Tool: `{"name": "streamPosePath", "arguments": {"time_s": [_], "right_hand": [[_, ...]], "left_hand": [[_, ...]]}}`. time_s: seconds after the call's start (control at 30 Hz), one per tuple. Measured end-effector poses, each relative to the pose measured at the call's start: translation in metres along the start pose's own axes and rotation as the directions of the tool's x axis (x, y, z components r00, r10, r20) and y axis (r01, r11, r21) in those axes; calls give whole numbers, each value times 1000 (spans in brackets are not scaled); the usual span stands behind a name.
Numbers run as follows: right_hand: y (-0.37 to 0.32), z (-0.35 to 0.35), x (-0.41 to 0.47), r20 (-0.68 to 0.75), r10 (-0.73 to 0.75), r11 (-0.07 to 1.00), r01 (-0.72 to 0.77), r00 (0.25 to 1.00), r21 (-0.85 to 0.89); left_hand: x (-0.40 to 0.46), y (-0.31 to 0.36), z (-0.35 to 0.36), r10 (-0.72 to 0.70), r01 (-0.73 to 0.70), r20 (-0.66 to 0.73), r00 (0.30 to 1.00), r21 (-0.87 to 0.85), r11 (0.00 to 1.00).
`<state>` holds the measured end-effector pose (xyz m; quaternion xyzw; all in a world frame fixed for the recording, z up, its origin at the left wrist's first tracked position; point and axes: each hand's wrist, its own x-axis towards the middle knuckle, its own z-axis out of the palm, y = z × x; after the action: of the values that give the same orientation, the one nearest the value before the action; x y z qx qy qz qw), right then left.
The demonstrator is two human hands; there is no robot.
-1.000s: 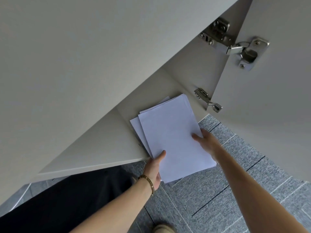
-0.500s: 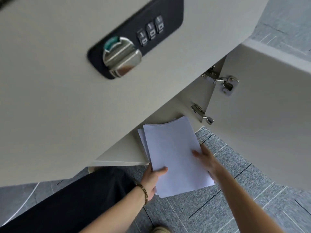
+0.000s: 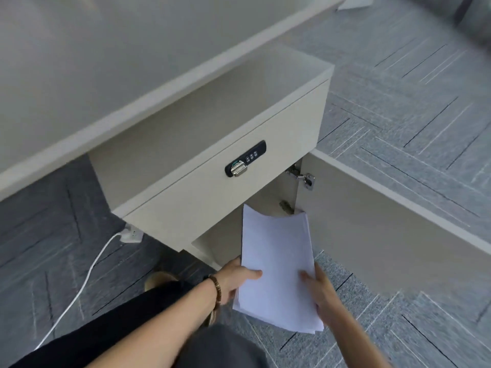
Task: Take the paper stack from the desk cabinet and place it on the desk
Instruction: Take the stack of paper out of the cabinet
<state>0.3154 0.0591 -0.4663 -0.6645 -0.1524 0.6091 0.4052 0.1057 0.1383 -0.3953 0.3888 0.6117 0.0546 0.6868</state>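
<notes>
Thin stack of plain white paper sheets (image 3: 276, 261), far edge bowed, edges slightly fanned; pinched by left hand (image 3: 236, 277) and right hand (image 3: 318, 290); held before open beige desk cabinet (image 3: 212, 187).

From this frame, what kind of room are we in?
Most likely an office. A pale desk stands over grey carpet tiles, and beneath it a desk cabinet carries a combination lock. Both hands hold a paper stack by its open door.
</notes>
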Motion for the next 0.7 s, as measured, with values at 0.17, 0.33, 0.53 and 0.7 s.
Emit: {"name": "streamPosePath", "arguments": {"time_s": [0.17, 0.33, 0.53, 0.7], "right_hand": [[-22, 8, -66, -59, -114, 993, 116, 992, 37], [-38, 7, -125, -139, -197, 978, 204, 970, 34], [-58, -13, -192, -168, -270, 956, 285, 948, 73], [-83, -37, -245, -204, -367, 923, 383, 907, 42]], "left_hand": [[-51, 30, 3, 72, -81, 55, 996, 172, 982], [-113, 58, 21, 160, -167, 49, 986, 318, 933], [-177, 70, 37, 205, -218, 74, 976, 286, 933], [-234, 79, 54, 255, -270, 95, 962, 209, 940]]}}
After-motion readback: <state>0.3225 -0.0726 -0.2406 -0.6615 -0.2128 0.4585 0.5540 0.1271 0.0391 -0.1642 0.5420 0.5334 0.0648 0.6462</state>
